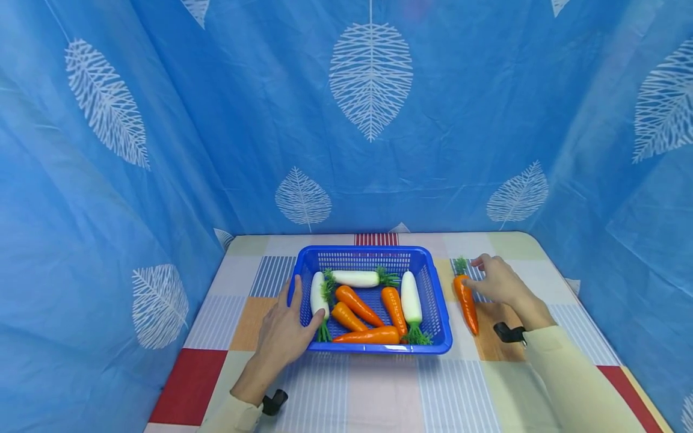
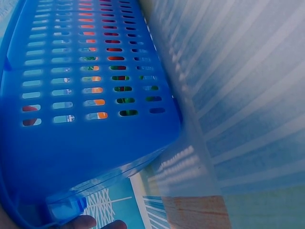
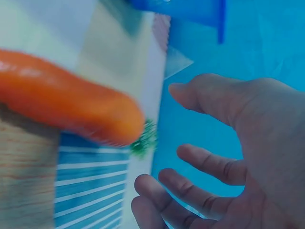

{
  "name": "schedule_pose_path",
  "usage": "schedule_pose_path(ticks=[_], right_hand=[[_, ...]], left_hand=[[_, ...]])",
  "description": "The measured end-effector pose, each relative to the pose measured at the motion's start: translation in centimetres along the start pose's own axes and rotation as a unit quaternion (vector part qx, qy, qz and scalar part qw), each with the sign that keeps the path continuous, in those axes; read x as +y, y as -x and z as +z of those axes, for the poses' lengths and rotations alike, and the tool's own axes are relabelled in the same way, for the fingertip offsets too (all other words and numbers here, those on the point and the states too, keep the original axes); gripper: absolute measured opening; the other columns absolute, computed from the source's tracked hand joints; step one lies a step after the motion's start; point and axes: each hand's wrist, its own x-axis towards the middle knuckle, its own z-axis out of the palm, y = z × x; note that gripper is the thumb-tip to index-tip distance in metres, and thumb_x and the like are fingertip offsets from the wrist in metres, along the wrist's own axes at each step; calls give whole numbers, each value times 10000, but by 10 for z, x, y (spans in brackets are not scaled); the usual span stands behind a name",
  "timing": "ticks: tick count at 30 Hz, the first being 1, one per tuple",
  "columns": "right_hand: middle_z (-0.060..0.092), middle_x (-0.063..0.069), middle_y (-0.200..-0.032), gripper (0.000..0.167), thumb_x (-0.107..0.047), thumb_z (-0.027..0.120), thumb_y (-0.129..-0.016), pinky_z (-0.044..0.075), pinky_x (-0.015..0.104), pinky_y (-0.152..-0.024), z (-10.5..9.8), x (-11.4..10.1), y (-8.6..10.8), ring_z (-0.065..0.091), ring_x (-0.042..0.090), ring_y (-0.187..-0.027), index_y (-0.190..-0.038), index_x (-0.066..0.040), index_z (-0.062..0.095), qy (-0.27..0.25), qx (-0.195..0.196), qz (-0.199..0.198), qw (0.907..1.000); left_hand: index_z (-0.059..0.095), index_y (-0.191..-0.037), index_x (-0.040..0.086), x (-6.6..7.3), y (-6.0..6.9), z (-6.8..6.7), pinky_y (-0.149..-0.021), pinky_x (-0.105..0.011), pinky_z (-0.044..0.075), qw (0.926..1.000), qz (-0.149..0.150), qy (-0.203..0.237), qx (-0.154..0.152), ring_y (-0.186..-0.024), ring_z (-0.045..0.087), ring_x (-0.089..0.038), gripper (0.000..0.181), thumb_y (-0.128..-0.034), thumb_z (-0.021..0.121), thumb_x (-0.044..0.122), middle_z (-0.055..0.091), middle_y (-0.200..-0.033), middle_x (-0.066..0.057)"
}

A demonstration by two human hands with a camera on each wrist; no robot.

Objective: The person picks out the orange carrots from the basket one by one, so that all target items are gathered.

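A blue plastic basket [image 1: 441, 307] holds several carrots [image 1: 357, 305] and three white radishes [image 1: 411, 300] with green tops. My left hand [image 1: 287, 328] lies at the basket's left side, fingers fairly straight along the wall and thumb over the front left corner. In the left wrist view, fingertips [image 2: 81, 223] show beside the rim below the slotted wall. One more carrot [image 1: 467, 304] lies on the cloth right of the basket, its green top pointing away. Just right of this carrot hovers my right hand [image 1: 500, 282], thumb and fingers apart, holding nothing in the right wrist view.
A patchwork-patterned cloth [image 1: 379, 391] covers the table. Blue curtains [image 1: 433, 150] with white leaf prints hang behind and on both sides, close to the table's edges. Each wrist wears a black strap mount [image 1: 509, 332].
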Motion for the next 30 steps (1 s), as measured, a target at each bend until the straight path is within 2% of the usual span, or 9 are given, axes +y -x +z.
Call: schedule_pose_path(ticks=[6, 14, 19, 23, 27, 30], right_hand=[[669, 421, -1400, 635, -295, 880, -1039, 681, 695, -999, -10, -28, 5, 696, 534, -1191, -1459, 125, 654, 98, 269, -485, 9984], [700, 366, -1437, 604, -313, 891, -1048, 683, 695, -1024, -13, -76, 12, 730, 531, -1250, -1484, 53, 689, 19, 117, -966, 9953], [703, 324, -1463, 579, -299, 887, -1055, 675, 676, -1064, -7, -105, 13, 739, 491, -1266, -1500, 23, 703, 104, -165, -1397, 9900], [726, 287, -1460, 562, -308, 874, -1065, 672, 645, -1094, 2, -126, 6, 742, 459, -1283, -1511, -8, 709, 242, -449, -1723, 9837], [749, 265, -1467, 556, -296, 871, -1067, 662, 627, -1125, 15, -141, -7, 746, 450, -1321, -1515, -14, 703, 343, -916, -1874, 9774], [762, 276, -1465, 551, -246, 875, -1058, 673, 605, -1117, 27, -149, -15, 748, 460, -1336, -1512, 10, 696, 207, -1398, -1933, 9709]], left_hand=[[166, -1885, 132, -1, -1, -2, -1313, -803, 447, 9998, -73, -68, -148, -1652, 498, -586, 1060, -1104, 678, 634, 202, -1946, -253], [167, -1882, 111, -4, -1, 0, -1263, -796, 504, 9999, 53, 66, -134, -1647, 500, -597, 1074, -1098, 689, 629, 160, -1956, -247], [178, -1881, 112, -4, -1, -1, -1249, -800, 515, 9999, 70, 91, -109, -1645, 498, -604, 1053, -1108, 679, 622, 171, -1953, -251], [192, -1880, 112, -3, -1, -3, -1231, -792, 536, 9999, 61, 67, -65, -1630, 514, -605, 1025, -1120, 676, 599, 199, -1944, -260], [197, -1878, 107, -2, -2, -3, -1210, -773, 564, 9999, 101, 83, -15, -1610, 538, -601, 1022, -1119, 685, 586, 207, -1939, -267], [189, -1879, 108, -3, -1, -1, -1204, -760, 575, 9999, 89, 85, -38, -1606, 546, -598, 1037, -1113, 687, 599, 199, -1942, -266]])
